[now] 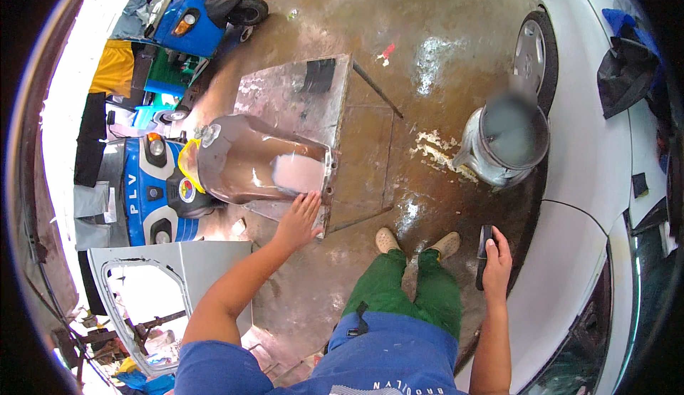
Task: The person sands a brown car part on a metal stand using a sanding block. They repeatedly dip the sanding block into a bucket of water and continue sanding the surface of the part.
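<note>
Two hands: left hand (300,222) with grip flat, fingers stretched, fingertips at the near edge of the brown panel (239,167); right hand (496,258) with grip closed around a dark block (484,247), well apart from the panel.
Panel: lying on the desk (285,92), pale patch (299,174) toward its right end.
Bucket (472,151): between desk and pale car (584,174), cloudy liquid (514,146) inside.

A curved, glossy brown panel (242,156) is being supported on a framed stand (274,89), its rounded face being presented upward. A pale, roughly rectangular patch (299,173) is being shown near its right edge. A dark, elongated block (484,241) is being held in the right hand (497,260), well apart from the panel
</note>
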Motion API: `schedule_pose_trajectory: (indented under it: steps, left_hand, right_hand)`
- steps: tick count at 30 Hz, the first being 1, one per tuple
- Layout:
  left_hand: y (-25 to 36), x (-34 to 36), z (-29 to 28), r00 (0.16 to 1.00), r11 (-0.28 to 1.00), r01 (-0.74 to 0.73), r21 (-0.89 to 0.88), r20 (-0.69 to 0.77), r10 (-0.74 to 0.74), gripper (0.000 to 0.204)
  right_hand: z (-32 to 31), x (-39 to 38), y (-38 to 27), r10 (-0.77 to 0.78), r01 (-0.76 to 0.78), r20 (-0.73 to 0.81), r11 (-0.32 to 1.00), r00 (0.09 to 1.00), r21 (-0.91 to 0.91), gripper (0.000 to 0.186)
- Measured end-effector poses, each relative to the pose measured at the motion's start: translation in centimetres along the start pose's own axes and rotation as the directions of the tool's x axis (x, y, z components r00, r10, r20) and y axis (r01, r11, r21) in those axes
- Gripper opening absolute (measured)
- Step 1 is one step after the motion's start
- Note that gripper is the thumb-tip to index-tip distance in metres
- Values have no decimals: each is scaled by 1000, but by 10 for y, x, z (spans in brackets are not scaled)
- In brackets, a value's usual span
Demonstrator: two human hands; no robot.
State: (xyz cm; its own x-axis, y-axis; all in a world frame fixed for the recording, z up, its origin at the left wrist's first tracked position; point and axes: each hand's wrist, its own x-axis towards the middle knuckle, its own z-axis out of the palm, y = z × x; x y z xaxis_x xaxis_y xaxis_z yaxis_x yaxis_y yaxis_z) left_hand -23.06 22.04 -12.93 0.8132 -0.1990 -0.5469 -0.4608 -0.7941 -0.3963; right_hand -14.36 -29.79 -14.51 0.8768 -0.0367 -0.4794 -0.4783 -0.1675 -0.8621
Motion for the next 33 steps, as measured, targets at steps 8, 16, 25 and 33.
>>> schedule_pose_trajectory:
  steps: [8, 16, 25, 33]
  left_hand:
    - [81, -10, -22, 912, 726, 356, -589, 51, -406, 65]
    - [113, 169, -210, 890, 336, -119, -934, -251, -381, 42]
    - [177, 445, -295, 886, 656, -455, -601, -376, 270, 29]
    - [222, 581, -249, 828, 731, -287, -619, 223, 514, 30]
  right_hand:
    - [-37, 26, -37, 99, -130, 86, 825, 991, 550, 32]
    - [-73, 122, -88, 28, -158, 227, 800, 974, 579, 43]
    - [-59, 312, -23, 56, -96, -102, 895, 993, -437, 40]
    - [-16, 400, 61, 491, -534, -216, 734, 844, -421, 54]
